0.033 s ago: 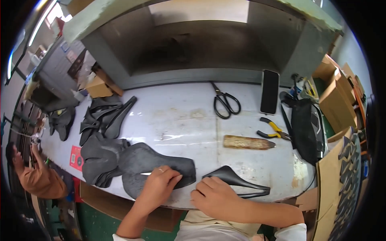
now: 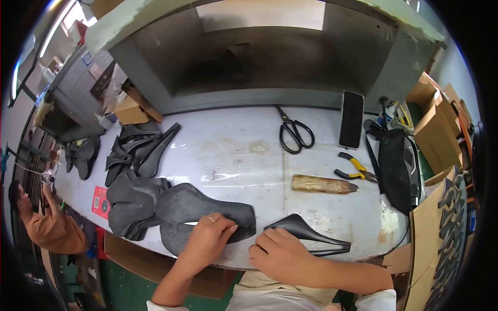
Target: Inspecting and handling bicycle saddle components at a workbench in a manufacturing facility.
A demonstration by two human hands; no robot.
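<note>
A flat dark grey saddle-shaped piece with a slit lies near the table's front edge. My left hand rests on its near side, fingers bent and thumb close to the forefinger, closed on the piece. My right hand is closed, its fingers curled down beside the wide end of a glossy black bicycle saddle shell. Its fingertips are hidden, so what they hold cannot be made out. The shell tapers to the right and has a long opening. Left of the grey piece is a stack of similar dark grey pieces.
Black-handled scissors, a phone, yellow-and-black pliers and a worn wooden stick lie beyond my hands. More black saddle shells are heaped at left. A grey booth backs the table. Another person works at far left.
The whole view has shifted very slightly to the right. Both hands and the pieces stay as they were.
</note>
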